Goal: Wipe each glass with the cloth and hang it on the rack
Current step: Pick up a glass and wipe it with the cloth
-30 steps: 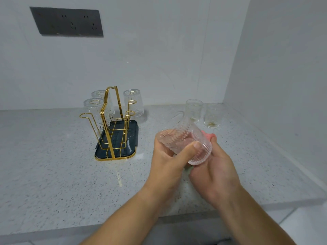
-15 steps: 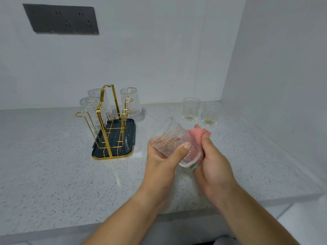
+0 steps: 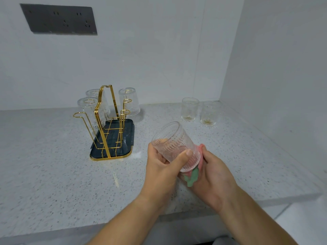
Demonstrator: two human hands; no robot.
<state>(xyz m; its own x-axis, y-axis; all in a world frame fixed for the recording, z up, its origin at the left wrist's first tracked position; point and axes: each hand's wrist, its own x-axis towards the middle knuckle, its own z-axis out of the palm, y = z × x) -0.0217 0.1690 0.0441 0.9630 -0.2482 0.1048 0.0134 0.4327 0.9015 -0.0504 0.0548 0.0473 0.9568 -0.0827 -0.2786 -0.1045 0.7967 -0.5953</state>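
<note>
My left hand [image 3: 163,167] grips a ribbed clear glass [image 3: 174,145], tilted with its mouth up and to the left. Against the glass's base my right hand [image 3: 215,175] presses a pink and green cloth [image 3: 193,174]. A gold wire rack [image 3: 106,121] on a dark tray [image 3: 127,137] stands to the left, with three glasses hung upside down on it: front left [image 3: 88,110], back left [image 3: 95,96] and right [image 3: 130,101]. Two upright glasses [image 3: 189,109] [image 3: 209,113] stand near the back right corner.
The speckled grey countertop [image 3: 53,174] ends in a front edge just below my forearms. White walls close the back and the right side. A dark socket panel [image 3: 59,19] is set in the back wall at upper left.
The glass has turned in my left hand, its mouth now facing up and left. The cloth has come further around the base, with its green part showing below.
</note>
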